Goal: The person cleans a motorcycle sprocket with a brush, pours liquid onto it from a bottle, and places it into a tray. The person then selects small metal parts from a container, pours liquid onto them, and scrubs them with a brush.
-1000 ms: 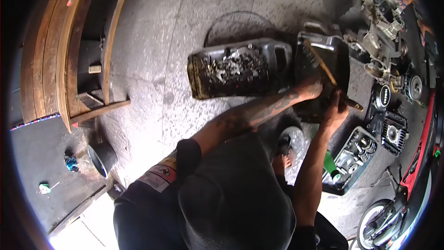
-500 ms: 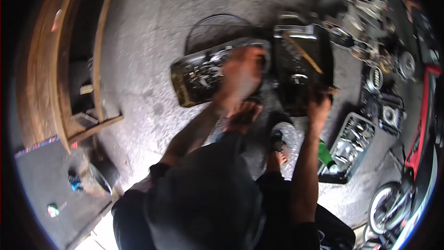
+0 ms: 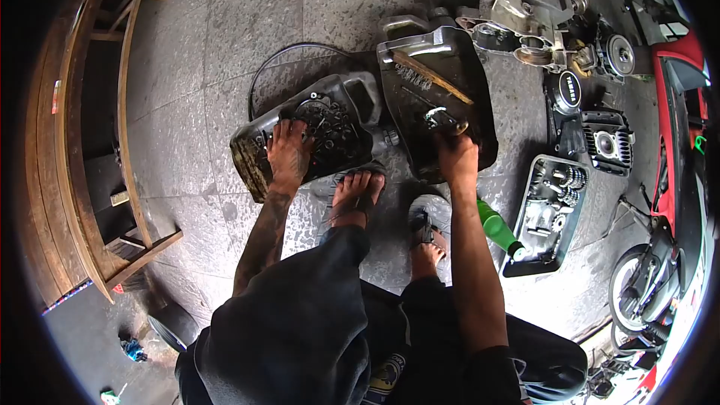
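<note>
My left hand reaches into the left cut-open container, its fingers slightly apart over small dark metal parts. Inside the right container, near its lower edge, my right hand is closed round a dark item with a light brown end; the rest of it is hidden by the fingers. A wire brush with a wooden handle lies in that container above my right hand, beside dark liquid with a small patch of white foam.
A tray of gears and a green bottle are to the right. Engine casings, a YAMAHA cover and a finned cylinder part lie farther off. A wooden bench stands left; a motorcycle wheel is lower right.
My left hand has moved from the right container to the parts in the left one. The wire brush now lies in the right container. The view has shifted, and both containers appear farther left.
</note>
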Available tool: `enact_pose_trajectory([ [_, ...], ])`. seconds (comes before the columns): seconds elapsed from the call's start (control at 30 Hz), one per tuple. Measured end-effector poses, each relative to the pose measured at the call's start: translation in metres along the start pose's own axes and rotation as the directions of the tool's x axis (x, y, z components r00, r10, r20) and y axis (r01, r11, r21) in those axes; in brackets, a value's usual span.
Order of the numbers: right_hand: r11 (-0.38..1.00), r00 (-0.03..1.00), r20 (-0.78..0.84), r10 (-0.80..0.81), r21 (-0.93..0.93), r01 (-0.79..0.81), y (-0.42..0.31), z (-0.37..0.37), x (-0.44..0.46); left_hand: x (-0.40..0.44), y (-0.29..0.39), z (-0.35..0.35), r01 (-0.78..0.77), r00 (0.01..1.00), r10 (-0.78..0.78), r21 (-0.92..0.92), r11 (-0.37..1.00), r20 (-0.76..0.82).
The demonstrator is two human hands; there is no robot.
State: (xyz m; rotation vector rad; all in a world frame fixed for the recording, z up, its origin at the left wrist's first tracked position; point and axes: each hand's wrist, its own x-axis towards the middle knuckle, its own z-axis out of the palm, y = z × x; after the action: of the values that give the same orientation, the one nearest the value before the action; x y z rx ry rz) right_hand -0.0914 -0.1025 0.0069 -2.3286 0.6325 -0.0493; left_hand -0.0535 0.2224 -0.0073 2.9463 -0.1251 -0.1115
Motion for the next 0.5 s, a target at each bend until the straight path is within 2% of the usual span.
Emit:
enact_pose_trajectory([
  [0.03, 0.997, 0.995, 0.087, -0.042, 0.065, 0.036, -0.007, -0.003, -0.002, -0.001, -0.002, 0.003, 0.004, 1.000, -0.004, 0.005, 1.000, 0.002],
  [0.07, 0.995, 0.997, 0.075, -0.017, 0.102, 0.009, -0.011, -0.007, -0.002, -0.002, -0.004, 0.007, -0.020, 0.999, 0.019, -0.015, 1.000, -0.049],
  [0.1, 0.974, 0.999, 0.034, -0.017, 0.226, 0.008, -0.012, -0.009, -0.003, 0.000, -0.007, 0.010, -0.046, 0.994, 0.042, -0.032, 0.998, -0.106],
  [0.17, 0.942, 0.999, -0.036, 0.000, 0.335, 0.012, -0.016, -0.013, -0.002, 0.000, -0.010, 0.006, -0.064, 0.993, 0.061, -0.027, 0.998, -0.105],
  [0.23, 0.921, 0.997, -0.046, 0.062, 0.387, -0.039, -0.017, -0.016, -0.003, 0.002, -0.011, 0.003, -0.059, 0.985, 0.027, -0.189, 0.980, -0.169],
  [0.3, 0.879, 0.988, -0.108, 0.114, 0.474, -0.049, -0.024, -0.025, -0.005, 0.003, -0.011, -0.003, -0.096, 0.977, 0.057, -0.188, 0.977, -0.204],
  [0.33, 0.834, 0.978, -0.168, 0.125, 0.551, -0.012, -0.019, -0.021, -0.004, 0.004, 0.000, -0.022, 0.112, 0.993, -0.108, -0.671, 0.733, 0.047],
  [0.37, 0.834, 0.977, -0.171, 0.124, 0.552, -0.009, -0.022, -0.024, -0.004, 0.006, 0.010, -0.039, 0.361, 0.932, -0.115, -0.896, 0.259, 0.343],
  [0.4, 0.769, 0.977, -0.158, 0.142, 0.640, -0.008, -0.029, -0.030, -0.006, 0.009, 0.017, -0.048, 0.344, 0.939, 0.014, -0.938, 0.051, 0.345],
  [0.43, 0.695, 0.977, -0.146, 0.158, 0.719, -0.005, -0.034, -0.033, -0.006, 0.013, 0.027, -0.054, 0.337, 0.941, 0.018, -0.940, 0.050, 0.338],
  [0.47, 0.665, 0.977, -0.185, 0.103, 0.743, 0.071, -0.036, -0.034, -0.005, 0.018, 0.041, -0.058, 0.302, 0.951, 0.104, -0.948, -0.101, 0.292],
  [0.5, 0.666, 0.976, -0.196, 0.098, 0.741, 0.082, -0.040, -0.036, -0.005, 0.024, 0.056, -0.062, 0.273, 0.955, 0.186, -0.928, -0.253, 0.230],
])
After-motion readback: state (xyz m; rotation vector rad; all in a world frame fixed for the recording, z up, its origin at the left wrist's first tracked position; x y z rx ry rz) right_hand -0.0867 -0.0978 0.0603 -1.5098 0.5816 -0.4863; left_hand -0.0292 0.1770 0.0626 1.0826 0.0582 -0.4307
